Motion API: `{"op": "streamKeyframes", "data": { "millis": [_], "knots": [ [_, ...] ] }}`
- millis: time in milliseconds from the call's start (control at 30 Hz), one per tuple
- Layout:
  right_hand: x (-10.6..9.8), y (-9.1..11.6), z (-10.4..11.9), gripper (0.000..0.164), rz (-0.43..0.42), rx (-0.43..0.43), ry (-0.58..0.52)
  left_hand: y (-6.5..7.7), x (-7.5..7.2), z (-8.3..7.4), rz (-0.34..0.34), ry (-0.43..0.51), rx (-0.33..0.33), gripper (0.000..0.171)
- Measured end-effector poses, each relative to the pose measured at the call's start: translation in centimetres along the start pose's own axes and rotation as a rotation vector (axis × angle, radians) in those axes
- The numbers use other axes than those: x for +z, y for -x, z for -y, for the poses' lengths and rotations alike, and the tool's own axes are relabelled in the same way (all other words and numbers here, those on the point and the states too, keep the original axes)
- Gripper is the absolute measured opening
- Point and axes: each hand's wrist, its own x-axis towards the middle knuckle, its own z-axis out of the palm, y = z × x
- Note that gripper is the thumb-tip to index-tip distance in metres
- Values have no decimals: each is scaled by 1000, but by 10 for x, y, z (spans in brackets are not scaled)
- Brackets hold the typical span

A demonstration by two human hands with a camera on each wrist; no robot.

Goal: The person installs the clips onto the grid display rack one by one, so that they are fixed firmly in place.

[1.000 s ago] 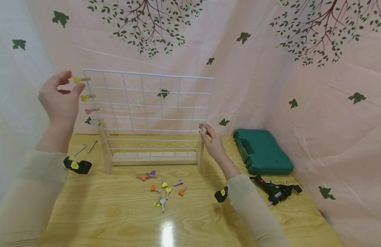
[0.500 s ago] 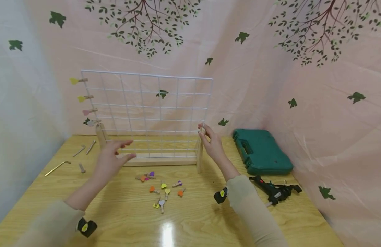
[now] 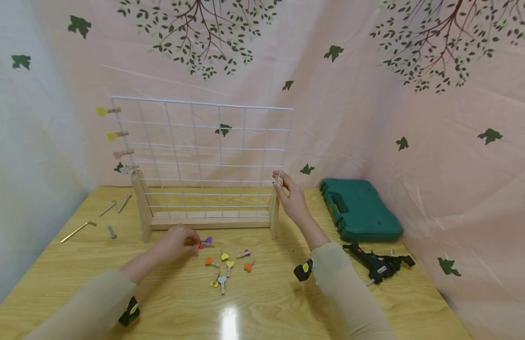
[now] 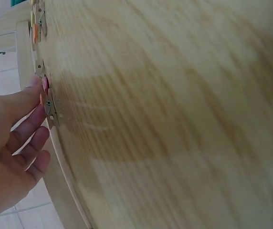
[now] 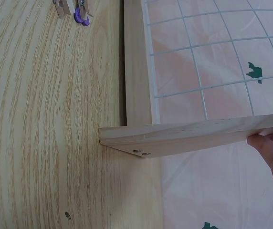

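My left hand (image 3: 179, 242) is down at the loose clothespins, its fingertips at an orange-heart clothespin (image 4: 42, 99) beside a purple-heart one (image 3: 208, 240). Whether thumb and finger pinch it is unclear. My right hand (image 3: 294, 200) grips the top of the right wooden post (image 3: 274, 219), which supports a white wire grid (image 3: 219, 107). The right wrist view shows only part of that hand, against the post. Along the grid's left edge are two yellow-heart clothespins, a pink-heart clothespin (image 3: 118, 155) and a pale-heart clothespin (image 3: 124, 169).
Several more heart clothespins, including a white-heart one (image 3: 222, 280), lie on the wooden table (image 3: 168, 307). Hex keys (image 3: 77, 232) and bolts (image 3: 111, 232) are at the left. A green case (image 3: 366, 210) and a black glue gun (image 3: 379, 265) lie at the right.
My left hand has left the top yellow-heart clothespin, which stays on the grid, and come down and right to the loose clothespins. My right hand keeps its hold on the post.
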Motion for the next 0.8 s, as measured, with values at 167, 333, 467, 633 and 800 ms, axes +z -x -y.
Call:
{"op": "streamKeyframes", "data": {
  "millis": [167,333,467,633,800],
  "knots": [
    [-3,2,20,31,0,-8,-16,2,3,4,45,86,-19,8],
    [-4,1,21,31,3,-1,-12,3,-2,4,54,103,-1,9],
    [-4,1,23,31,2,1,-20,2,-24,-4,53,134,-25,9],
    [-4,1,22,31,6,-2,-22,-2,-76,-29,-34,190,-70,14],
    [-4,2,21,31,7,24,-24,-4,-136,-58,-226,187,-19,19]
  ]
}}
